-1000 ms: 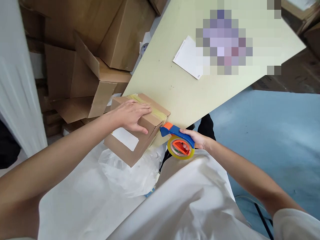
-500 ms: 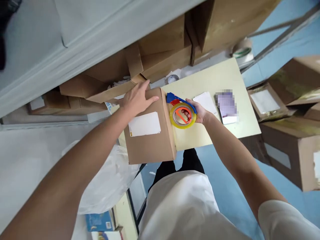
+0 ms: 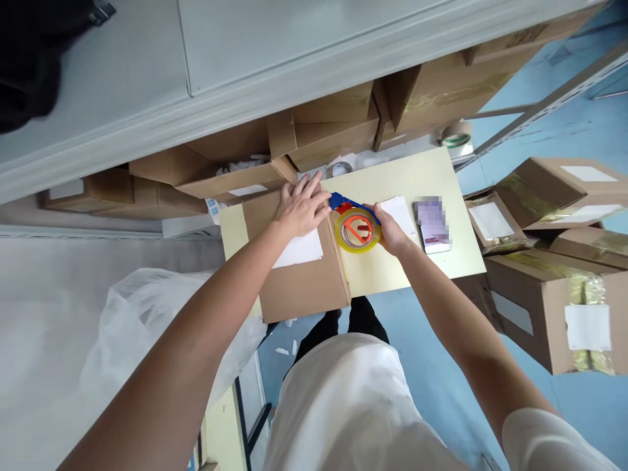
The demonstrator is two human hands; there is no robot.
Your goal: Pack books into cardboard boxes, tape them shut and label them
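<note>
A brown cardboard box (image 3: 307, 288) with a white label (image 3: 299, 252) on top sits on the pale yellow table. My left hand (image 3: 303, 210) lies over the box near its far right corner, fingers stretched out, partly covering the label. Its fingertips are close to the blue head of a tape dispenser (image 3: 351, 204); I cannot tell if they touch it. My right hand (image 3: 391, 227) is closed around the dispenser, which carries a roll of clear yellowish tape (image 3: 339, 237) on a red-orange hub. The dispenser's head is against or just beside the box's right upper edge.
White paper slips (image 3: 400, 214) and a phone (image 3: 432, 226) lie on the table (image 3: 432, 176) to the right. Open cartons (image 3: 230, 180) stand under a grey shelf (image 3: 294, 72). Taped boxes (image 3: 520, 301) are stacked at right. A clear plastic bag (image 3: 142, 327) hangs at left.
My left hand has moved right across the box, from its far left side to its right edge, now over the label. My right hand keeps the tape dispenser beside the box.
</note>
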